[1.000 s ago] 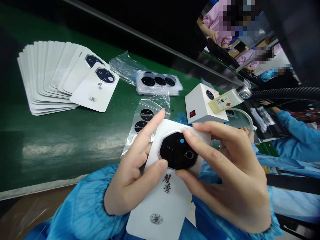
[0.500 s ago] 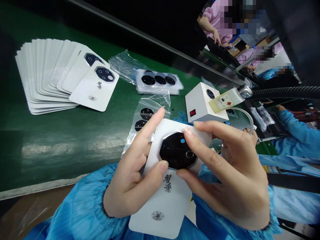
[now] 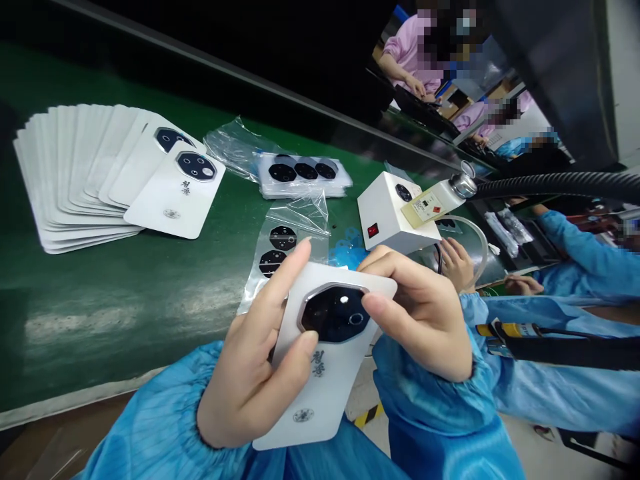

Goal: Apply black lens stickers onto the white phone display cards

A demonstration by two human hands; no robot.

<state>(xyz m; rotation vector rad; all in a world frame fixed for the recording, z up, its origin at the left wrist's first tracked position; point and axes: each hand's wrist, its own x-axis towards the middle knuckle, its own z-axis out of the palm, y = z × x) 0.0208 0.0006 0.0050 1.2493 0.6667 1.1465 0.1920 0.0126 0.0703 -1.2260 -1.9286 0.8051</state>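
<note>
A white phone back cover (image 3: 330,393) with dark lettering and a round emblem is held up in front of me, tilted. Near its top sits a black octagonal camera lens plate (image 3: 325,317) in a silver rim, with a small bright spot on it. My left hand (image 3: 260,373) grips the cover's left side, thumb by the rim's lower corner and index finger along the edge. Closed on the upper right corner is my right hand (image 3: 420,313), its thumb at the plate's right edge and its fingers curled behind the cover, partly hidden.
Fanned white back covers (image 3: 75,180) lie on the green bench (image 3: 125,293). Further right are bagged lens plates (image 3: 305,175), a clear sheet with black plates (image 3: 273,263), blue film pieces (image 3: 347,250), a white box (image 3: 385,213) and a pump bottle (image 3: 435,203). Co-workers in blue sleeves (image 3: 565,373) sit at right.
My right fingers have moved from the lens plate to the cover's upper right corner. The plate's blue dot no longer shows; a whitish spot is there. The view has shifted slightly.
</note>
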